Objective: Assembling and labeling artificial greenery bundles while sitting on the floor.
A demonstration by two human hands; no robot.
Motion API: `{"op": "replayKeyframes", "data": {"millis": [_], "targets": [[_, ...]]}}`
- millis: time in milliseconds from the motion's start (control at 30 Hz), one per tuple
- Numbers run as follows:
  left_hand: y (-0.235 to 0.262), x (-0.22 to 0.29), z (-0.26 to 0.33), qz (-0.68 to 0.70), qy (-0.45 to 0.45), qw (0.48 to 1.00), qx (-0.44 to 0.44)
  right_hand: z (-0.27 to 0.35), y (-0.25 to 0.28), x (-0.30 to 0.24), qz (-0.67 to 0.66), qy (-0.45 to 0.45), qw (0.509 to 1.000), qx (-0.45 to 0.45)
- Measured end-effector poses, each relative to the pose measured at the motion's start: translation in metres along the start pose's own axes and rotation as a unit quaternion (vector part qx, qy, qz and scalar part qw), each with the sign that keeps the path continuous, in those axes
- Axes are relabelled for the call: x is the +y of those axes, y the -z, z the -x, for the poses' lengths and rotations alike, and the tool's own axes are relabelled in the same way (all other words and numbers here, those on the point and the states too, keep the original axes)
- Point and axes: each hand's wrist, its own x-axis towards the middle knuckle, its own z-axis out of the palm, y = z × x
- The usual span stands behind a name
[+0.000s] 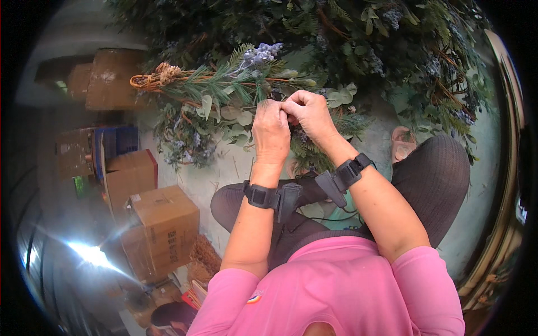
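Foliage bundle (224, 84): light, springy, brittle sprigs; best gripped at the woody stems. Left hand (270, 131) and right hand (311, 115) pinched narrowly together just below it; what is pinched is hidden.

Both hands meet at the greenery bundle (235, 84), left hand (270, 134) and right hand (310, 115) pinching fingertips together at its stems, blue berries (262, 53) on top, cardboard boxes (165, 224) stacked off to the left on the floor.
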Motion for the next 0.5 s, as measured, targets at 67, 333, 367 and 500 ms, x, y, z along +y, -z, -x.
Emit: {"op": "replayKeyframes", "data": {"millis": [67,333,367,500], "targets": [[0.000,0.003,0.000,-0.011,0.007,1.000,0.003,0.001,-0.001,-0.001,-0.008,0.001,1.000,0.003],[-0.007,-0.003,0.006,-0.050,-0.001,0.997,0.053,0.008,-0.006,0.003,-0.089,-0.016,0.996,0.021],[-0.007,-0.003,0.007,-0.046,0.011,0.997,0.058,0.008,-0.005,0.002,-0.128,-0.040,0.990,0.048],[-0.009,-0.005,0.005,-0.039,-0.017,0.996,0.073,0.005,0.005,0.014,-0.047,-0.074,0.995,0.043]]}}
